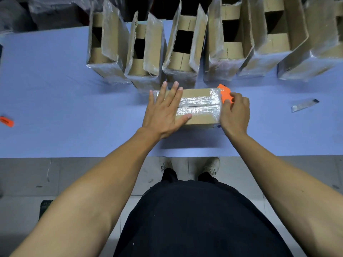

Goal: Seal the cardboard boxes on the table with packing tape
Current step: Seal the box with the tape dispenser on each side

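Cardboard box (199, 106), closed and with clear packing tape (198, 102) laid along its top seam, lies near the front edge of the lilac tabletop (55, 89), straight ahead of the person. Far to the left on the tabletop rests a small orange object (7, 121), well apart from the work and out of the way. The left hand (164, 112) lies flat on the left part of the box top, fingers straight and spread, thumb along the near side; judging by this, it steadies the box and presses the tape down. At the box's right end the right hand (234, 113) has its fingers curled round an orange tape cutter (225, 94), held against the upper right corner, probably to sever the strip where it folds over the edge. Further right a clear strip-like object with a dark tip (304, 104) lies alone. Behind the box stands a row of open cardboard boxes (178, 47), flaps up and wrapped in glossy film; the nearest ones sit just beside the far side of the sealed box, leaving little room to push it forward.
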`<action>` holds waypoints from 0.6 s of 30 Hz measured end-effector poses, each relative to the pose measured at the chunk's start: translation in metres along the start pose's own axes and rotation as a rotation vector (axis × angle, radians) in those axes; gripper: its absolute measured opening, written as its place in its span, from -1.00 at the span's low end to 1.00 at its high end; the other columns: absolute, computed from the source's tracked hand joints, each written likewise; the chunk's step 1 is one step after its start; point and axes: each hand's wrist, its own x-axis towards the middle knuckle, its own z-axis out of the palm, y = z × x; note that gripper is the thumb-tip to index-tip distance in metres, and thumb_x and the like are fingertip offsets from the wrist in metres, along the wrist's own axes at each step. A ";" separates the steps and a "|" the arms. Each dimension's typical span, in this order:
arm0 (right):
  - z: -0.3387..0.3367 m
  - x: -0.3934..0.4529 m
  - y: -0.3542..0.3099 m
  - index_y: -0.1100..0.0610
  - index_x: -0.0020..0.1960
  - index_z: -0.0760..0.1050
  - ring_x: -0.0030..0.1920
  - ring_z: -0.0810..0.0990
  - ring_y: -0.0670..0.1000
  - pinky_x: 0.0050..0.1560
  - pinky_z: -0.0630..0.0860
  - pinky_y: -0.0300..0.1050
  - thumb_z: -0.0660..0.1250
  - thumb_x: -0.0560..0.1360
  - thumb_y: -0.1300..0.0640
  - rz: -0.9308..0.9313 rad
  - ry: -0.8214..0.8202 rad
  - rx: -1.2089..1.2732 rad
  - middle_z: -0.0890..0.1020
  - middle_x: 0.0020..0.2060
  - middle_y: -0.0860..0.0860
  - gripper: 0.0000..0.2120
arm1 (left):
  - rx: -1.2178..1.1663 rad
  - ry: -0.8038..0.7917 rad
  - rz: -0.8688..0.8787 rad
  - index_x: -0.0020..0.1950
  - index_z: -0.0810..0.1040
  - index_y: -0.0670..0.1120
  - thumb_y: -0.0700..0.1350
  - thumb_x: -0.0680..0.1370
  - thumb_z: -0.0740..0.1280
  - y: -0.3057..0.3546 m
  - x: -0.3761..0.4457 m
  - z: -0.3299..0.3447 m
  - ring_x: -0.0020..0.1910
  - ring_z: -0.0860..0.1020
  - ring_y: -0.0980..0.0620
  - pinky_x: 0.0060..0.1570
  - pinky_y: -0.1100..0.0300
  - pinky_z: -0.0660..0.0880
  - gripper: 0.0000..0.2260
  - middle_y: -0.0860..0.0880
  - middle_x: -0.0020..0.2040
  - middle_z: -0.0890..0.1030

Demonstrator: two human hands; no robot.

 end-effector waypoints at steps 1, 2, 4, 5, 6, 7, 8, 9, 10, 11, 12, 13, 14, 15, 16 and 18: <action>0.001 0.002 0.001 0.15 0.36 0.44 0.22 0.50 0.13 0.21 0.34 -0.12 0.12 0.63 0.08 0.015 -0.025 -0.041 0.44 0.29 0.13 -0.65 | 0.001 -0.003 -0.003 0.67 -0.11 0.02 0.43 0.57 -0.12 -0.001 0.000 0.000 0.64 -0.23 -0.14 0.53 -0.29 -0.23 -0.22 0.01 0.68 -0.15; 0.003 0.005 0.001 0.15 0.35 0.45 0.18 0.51 0.14 0.13 0.33 -0.15 0.13 0.62 0.08 0.033 -0.047 -0.059 0.45 0.27 0.14 -0.66 | 0.005 -0.006 -0.008 0.67 -0.12 0.06 0.44 0.57 -0.13 -0.002 0.000 0.001 0.64 -0.25 -0.15 0.52 -0.31 -0.23 -0.23 0.02 0.68 -0.16; 0.004 0.010 0.003 0.12 0.35 0.44 0.15 0.52 0.16 0.12 0.37 -0.12 0.16 0.60 0.05 0.092 -0.078 -0.060 0.45 0.26 0.15 -0.64 | 0.008 -0.022 -0.017 0.67 -0.12 0.10 0.46 0.56 -0.14 -0.002 0.000 0.000 0.63 -0.27 -0.18 0.51 -0.34 -0.22 -0.24 0.03 0.68 -0.17; 0.003 0.012 0.006 0.10 0.35 0.44 0.15 0.52 0.16 0.16 0.41 -0.08 0.18 0.59 0.02 0.131 -0.094 -0.054 0.46 0.26 0.15 -0.63 | 0.010 -0.031 -0.021 0.66 -0.13 0.11 0.46 0.56 -0.14 -0.001 0.000 0.000 0.63 -0.27 -0.19 0.50 -0.35 -0.22 -0.24 0.03 0.68 -0.18; 0.001 0.014 0.010 0.10 0.33 0.43 0.16 0.53 0.16 0.18 0.46 -0.03 0.20 0.57 -0.04 0.168 -0.113 -0.046 0.48 0.23 0.14 -0.62 | 0.017 -0.037 -0.026 0.66 -0.14 0.10 0.46 0.56 -0.14 0.000 0.000 0.000 0.63 -0.27 -0.19 0.50 -0.37 -0.21 -0.24 0.02 0.68 -0.19; 0.000 0.015 0.013 0.11 0.30 0.43 0.14 0.54 0.16 0.13 0.49 0.00 0.23 0.56 -0.10 0.178 -0.136 -0.055 0.51 0.17 0.11 -0.60 | 0.028 -0.043 -0.029 0.66 -0.15 0.10 0.46 0.56 -0.14 0.001 0.000 -0.001 0.63 -0.28 -0.20 0.49 -0.38 -0.20 -0.23 0.02 0.67 -0.21; -0.001 0.016 0.018 0.12 0.25 0.40 0.09 0.56 0.16 0.02 0.51 0.00 0.26 0.55 -0.16 0.166 -0.169 -0.072 0.55 0.08 0.09 -0.57 | 0.036 -0.053 -0.031 0.66 -0.17 0.08 0.47 0.55 -0.15 0.003 0.000 -0.002 0.62 -0.29 -0.20 0.48 -0.40 -0.21 -0.22 0.01 0.67 -0.23; -0.002 0.016 0.021 0.13 0.23 0.37 0.04 0.58 0.17 -0.08 0.51 0.00 0.26 0.55 -0.20 0.130 -0.209 -0.111 0.56 -0.01 0.07 -0.55 | 0.037 -0.066 -0.031 0.66 -0.18 0.07 0.48 0.54 -0.15 0.004 0.000 -0.003 0.62 -0.30 -0.21 0.48 -0.41 -0.21 -0.19 0.00 0.67 -0.25; -0.002 0.015 0.021 0.14 0.27 0.35 0.04 0.58 0.21 -0.06 0.53 0.04 0.24 0.57 -0.18 0.101 -0.243 -0.135 0.56 -0.03 0.07 -0.55 | 0.028 -0.084 -0.029 0.66 -0.20 0.05 0.50 0.52 -0.16 0.004 0.001 -0.005 0.61 -0.32 -0.21 0.47 -0.41 -0.22 -0.16 -0.01 0.66 -0.27; 0.001 0.016 0.022 0.16 0.31 0.36 0.09 0.58 0.23 0.06 0.54 0.10 0.21 0.60 -0.12 0.085 -0.257 -0.145 0.56 0.00 0.10 -0.57 | 0.006 -0.104 -0.025 0.66 -0.21 0.04 0.53 0.49 -0.16 0.003 0.001 -0.006 0.61 -0.34 -0.21 0.48 -0.40 -0.23 -0.12 -0.02 0.66 -0.28; 0.004 0.016 0.021 0.17 0.31 0.40 0.12 0.58 0.23 0.16 0.52 0.11 0.17 0.61 -0.06 0.116 -0.260 -0.083 0.57 -0.01 0.11 -0.62 | -0.025 -0.121 -0.019 0.66 -0.21 0.03 0.55 0.47 -0.14 0.003 0.002 -0.007 0.60 -0.35 -0.21 0.48 -0.39 -0.23 -0.08 -0.02 0.66 -0.30; 0.006 0.016 0.021 0.18 0.26 0.42 0.05 0.57 0.24 0.11 0.52 0.08 0.15 0.62 -0.03 0.114 -0.229 -0.083 0.56 -0.09 0.12 -0.65 | -0.054 -0.132 -0.012 0.66 -0.22 0.01 0.56 0.46 -0.11 0.002 0.002 -0.008 0.60 -0.36 -0.20 0.49 -0.37 -0.23 -0.06 -0.02 0.65 -0.31; 0.008 0.015 0.020 0.19 0.21 0.41 -0.07 0.54 0.22 -0.03 0.50 -0.02 0.14 0.62 0.00 0.098 -0.214 -0.073 0.52 -0.19 0.11 -0.69 | -0.075 -0.140 -0.006 0.66 -0.22 0.01 0.56 0.46 -0.07 0.001 0.001 -0.009 0.60 -0.37 -0.20 0.50 -0.36 -0.23 -0.04 -0.02 0.65 -0.31; 0.008 0.015 0.021 0.18 0.13 0.41 -0.17 0.48 0.18 -0.15 0.43 -0.13 0.13 0.62 0.01 0.051 -0.205 -0.127 0.47 -0.27 0.10 -0.74 | -0.088 -0.146 -0.001 0.66 -0.23 0.00 0.56 0.46 -0.04 0.000 0.001 -0.010 0.59 -0.38 -0.19 0.51 -0.35 -0.24 -0.03 -0.02 0.65 -0.32; 0.005 0.013 0.019 0.16 0.06 0.43 -0.21 0.44 0.14 -0.22 0.38 -0.20 0.14 0.63 0.01 0.048 -0.198 -0.094 0.46 -0.31 0.08 -0.78 | -0.092 -0.151 0.004 0.66 -0.24 -0.01 0.57 0.44 -0.04 -0.001 0.000 -0.010 0.59 -0.39 -0.19 0.51 -0.34 -0.25 0.00 -0.02 0.65 -0.33; -0.003 0.012 0.021 0.13 0.19 0.49 -0.21 0.42 0.09 -0.21 0.35 -0.11 0.17 0.61 0.14 0.002 -0.200 -0.124 0.50 -0.24 0.09 -0.79 | -0.098 -0.165 0.021 0.65 -0.25 -0.03 0.62 0.36 -0.06 -0.004 0.000 -0.010 0.59 -0.40 -0.19 0.50 -0.32 -0.27 0.08 -0.02 0.64 -0.34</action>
